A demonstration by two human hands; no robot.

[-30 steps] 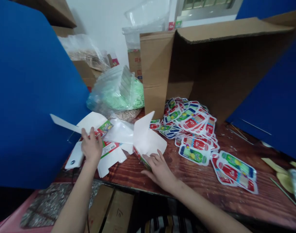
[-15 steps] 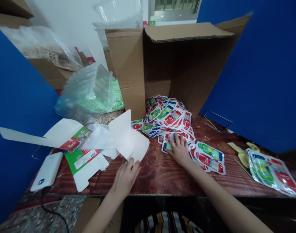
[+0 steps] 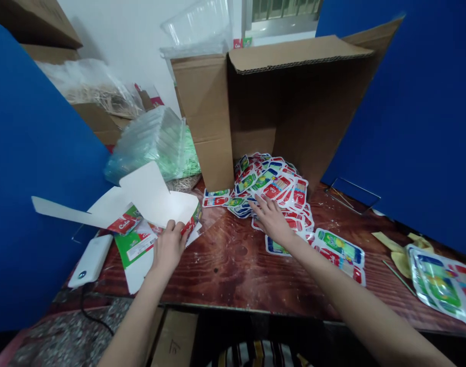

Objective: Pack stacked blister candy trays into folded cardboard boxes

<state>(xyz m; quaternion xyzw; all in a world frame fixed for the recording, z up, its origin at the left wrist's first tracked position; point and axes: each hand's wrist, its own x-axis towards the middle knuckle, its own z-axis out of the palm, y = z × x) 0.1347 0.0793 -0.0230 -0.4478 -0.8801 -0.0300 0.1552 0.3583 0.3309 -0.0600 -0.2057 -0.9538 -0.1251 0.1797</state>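
Observation:
My left hand [image 3: 167,248] has its fingers closed on the near edge of an unfolded printed carton [image 3: 146,191], white inside with red and green outside. More flattened cartons [image 3: 135,250] with Cola and Sprite print lie beneath and beside it. To the right, my right hand [image 3: 271,220] reaches over a heap of flat printed packets [image 3: 273,178], red Cola and green Sprite designs in clear edging. Its fingers are spread, the tips at the front of the heap, with nothing gripped. Several loose packets [image 3: 339,247] lie right of that wrist, partly covered by the forearm.
A large cardboard box [image 3: 208,122] lies on its side behind the heap, its mouth facing me. A white device with a cable [image 3: 90,261] sits at left. Bigger clear pouches [image 3: 439,280] and a wire stand [image 3: 353,196] are at right. Blue partitions [image 3: 419,127] flank the table.
My left hand has moved left with the carton, onto the other cartons. My right hand has shifted up and left along the heap, uncovering a packet at its front. The view has turned slightly left.

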